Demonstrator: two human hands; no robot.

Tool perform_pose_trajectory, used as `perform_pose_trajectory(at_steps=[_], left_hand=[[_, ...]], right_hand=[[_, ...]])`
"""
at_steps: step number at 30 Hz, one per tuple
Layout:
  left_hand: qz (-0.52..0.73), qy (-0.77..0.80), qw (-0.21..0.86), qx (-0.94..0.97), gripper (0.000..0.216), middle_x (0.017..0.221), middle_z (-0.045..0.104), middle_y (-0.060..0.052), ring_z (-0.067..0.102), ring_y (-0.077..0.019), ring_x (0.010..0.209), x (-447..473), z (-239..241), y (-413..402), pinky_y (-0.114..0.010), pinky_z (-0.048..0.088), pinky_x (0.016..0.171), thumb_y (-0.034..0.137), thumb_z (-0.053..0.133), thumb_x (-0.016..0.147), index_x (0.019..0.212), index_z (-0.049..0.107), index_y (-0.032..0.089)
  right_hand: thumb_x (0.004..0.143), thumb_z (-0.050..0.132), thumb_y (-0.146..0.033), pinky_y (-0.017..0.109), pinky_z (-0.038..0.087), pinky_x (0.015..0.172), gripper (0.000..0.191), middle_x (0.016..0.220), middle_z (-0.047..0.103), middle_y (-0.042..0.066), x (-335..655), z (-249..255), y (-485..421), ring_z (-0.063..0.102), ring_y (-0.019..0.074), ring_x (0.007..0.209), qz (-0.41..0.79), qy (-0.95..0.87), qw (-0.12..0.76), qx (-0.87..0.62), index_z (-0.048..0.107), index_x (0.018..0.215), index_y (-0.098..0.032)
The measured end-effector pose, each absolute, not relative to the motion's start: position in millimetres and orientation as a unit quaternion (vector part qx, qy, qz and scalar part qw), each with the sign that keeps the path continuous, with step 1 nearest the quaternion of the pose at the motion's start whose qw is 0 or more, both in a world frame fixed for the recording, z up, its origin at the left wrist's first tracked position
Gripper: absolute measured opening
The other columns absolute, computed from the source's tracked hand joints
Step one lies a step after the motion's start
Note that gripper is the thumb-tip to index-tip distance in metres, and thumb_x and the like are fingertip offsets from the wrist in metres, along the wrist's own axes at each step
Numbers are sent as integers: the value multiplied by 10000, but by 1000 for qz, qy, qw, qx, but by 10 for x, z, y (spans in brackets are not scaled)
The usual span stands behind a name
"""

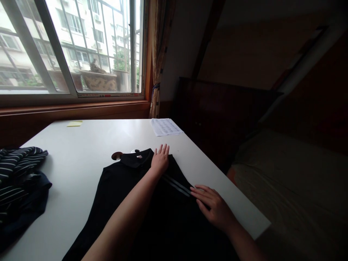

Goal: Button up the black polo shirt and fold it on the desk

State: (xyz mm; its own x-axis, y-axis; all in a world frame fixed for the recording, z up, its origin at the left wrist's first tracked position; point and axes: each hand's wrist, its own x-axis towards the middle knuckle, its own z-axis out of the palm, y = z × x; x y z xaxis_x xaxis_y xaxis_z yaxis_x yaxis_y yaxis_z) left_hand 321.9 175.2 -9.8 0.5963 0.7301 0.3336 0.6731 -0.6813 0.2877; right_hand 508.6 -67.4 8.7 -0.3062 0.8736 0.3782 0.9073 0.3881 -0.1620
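Note:
A black collared shirt lies spread on the white table, its collar pointing toward the window. Two pale stripes run along its right shoulder, and a small light label shows inside the collar. Flat on the shirt beside the collar rests my left hand, fingers stretched forward. My right hand touches the right edge of the shirt near the end of the stripes, its fingers extended and slightly apart. Neither hand grips the cloth. The lower part of the shirt is dark and partly hidden by my left forearm.
Striped and dark clothes are heaped at the table's left. Printed sheets and a yellow note lie along the far side. A round hole is beside the collar. A bed stands to the right, below a dark headboard.

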Motion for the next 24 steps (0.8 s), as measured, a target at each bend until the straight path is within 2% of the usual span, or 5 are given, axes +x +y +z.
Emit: perform_pose_trajectory(at_steps=[2,5,7,12,24], left_hand=[[216,339,65,913,573,1593,315,-88,166,-261,1506,3190,-31,1699,-495,158,1224,148,372,952,1522,331,190],[190,251,73,946,426,1405,577,-52,411,-201,1403,3142,13,1607,-350,241,1217,208,488,931,1346,576,247],[175,220,78,956,385,1344,626,-52,517,-191,1316,3112,-4,1557,-309,313,1182,235,526,919,1291,623,253],[168,241,73,953,493,1514,451,-97,406,-241,1409,3114,-112,1561,-410,300,1187,307,453,966,1444,470,184],[151,323,62,932,593,1595,305,-49,203,-270,1497,3250,-285,1780,-524,136,1218,502,365,996,1529,327,245]], right_hand=[[927,528,-169,469,526,964,414,1297,669,32,5090,80,-677,592,256,1236,-37,-805,201,-558,633,1295,-327],[932,527,-177,473,527,963,402,1291,673,30,5093,71,-676,601,258,1226,-34,-803,202,-560,640,1286,-332],[931,529,-180,469,529,962,399,1284,677,34,5094,65,-673,609,259,1218,-35,-802,208,-559,645,1282,-331],[932,534,-180,465,527,967,408,1288,674,30,5094,56,-668,610,257,1218,-37,-803,208,-558,633,1298,-332],[950,512,-185,465,504,981,410,1324,651,27,5106,55,-680,583,249,1246,-24,-801,190,-568,605,1321,-334]])
